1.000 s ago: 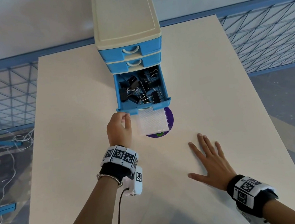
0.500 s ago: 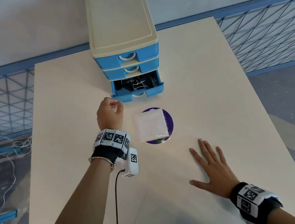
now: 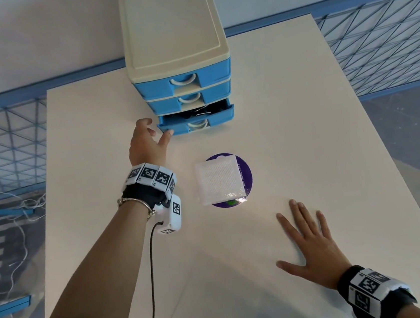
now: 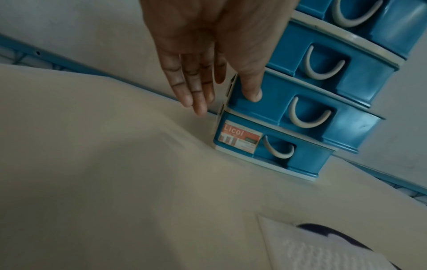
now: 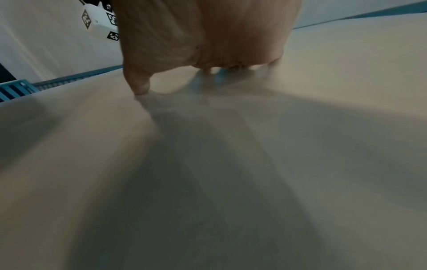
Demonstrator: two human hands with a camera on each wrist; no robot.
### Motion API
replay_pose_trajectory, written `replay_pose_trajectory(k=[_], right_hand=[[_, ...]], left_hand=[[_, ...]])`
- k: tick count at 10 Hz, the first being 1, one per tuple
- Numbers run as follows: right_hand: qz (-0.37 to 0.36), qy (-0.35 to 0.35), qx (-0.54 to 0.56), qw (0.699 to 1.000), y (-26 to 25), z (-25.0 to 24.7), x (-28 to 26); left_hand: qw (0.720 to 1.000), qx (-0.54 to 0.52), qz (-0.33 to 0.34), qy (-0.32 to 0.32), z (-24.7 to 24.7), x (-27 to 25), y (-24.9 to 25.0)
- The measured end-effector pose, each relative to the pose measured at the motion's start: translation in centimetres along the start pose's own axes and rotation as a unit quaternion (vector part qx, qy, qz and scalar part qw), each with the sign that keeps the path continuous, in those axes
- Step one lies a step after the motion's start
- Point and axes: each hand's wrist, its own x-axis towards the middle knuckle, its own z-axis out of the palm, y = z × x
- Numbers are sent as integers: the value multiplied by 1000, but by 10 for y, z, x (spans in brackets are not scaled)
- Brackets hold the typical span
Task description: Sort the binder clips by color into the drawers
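A cream drawer unit [image 3: 171, 32] with blue drawers stands at the table's far middle. Its third drawer [image 3: 220, 118] is open by a narrow gap, and black binder clips [image 3: 198, 111] show inside. My left hand [image 3: 149, 142] is at that drawer's front left corner. In the left wrist view the left hand's [image 4: 198, 69] thumb [image 4: 253, 91] presses on the drawer front [image 4: 277, 98], while the other fingers lie straight beside the unit. My right hand [image 3: 315, 246] lies flat on the table with its fingers spread. In the right wrist view the right hand [image 5: 203, 45] holds nothing.
A white mesh packet [image 3: 219, 181] lies on a purple disc [image 3: 246, 178] in front of the unit. A bottom drawer with a Licol label [image 4: 238, 136] sits shut. Blue wire railings [image 3: 384, 42] run past the table's left, right and far edges.
The third drawer has slid from wide open to almost shut, with my left hand following it in and its fingers straightening. The right hand has stayed flat on the table.
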Motion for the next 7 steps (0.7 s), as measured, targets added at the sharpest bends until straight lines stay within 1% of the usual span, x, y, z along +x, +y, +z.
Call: replay_pose_trajectory(k=[2,3,4,5,6,7], right_hand=[[-1,1,1,1000,1,2,0],[-2,7,2,1000,1,4,1],[2,9,-1,1000,0,4,2],[4,8,-13,1000,-1,5,3],[1,26,-11,1000,-2,4,2],[-3,54,11,998,-1,8,2]], left_hand=[[999,24,31,-30,0,24,13],[998,17,46,-51,2,29,15],[997,13,39,-61,1,29,16],[998,18,27,-58,2,26,20],[997,33,12,-68,-1,14,22],[994,49,19,-93,-2,-5,12]])
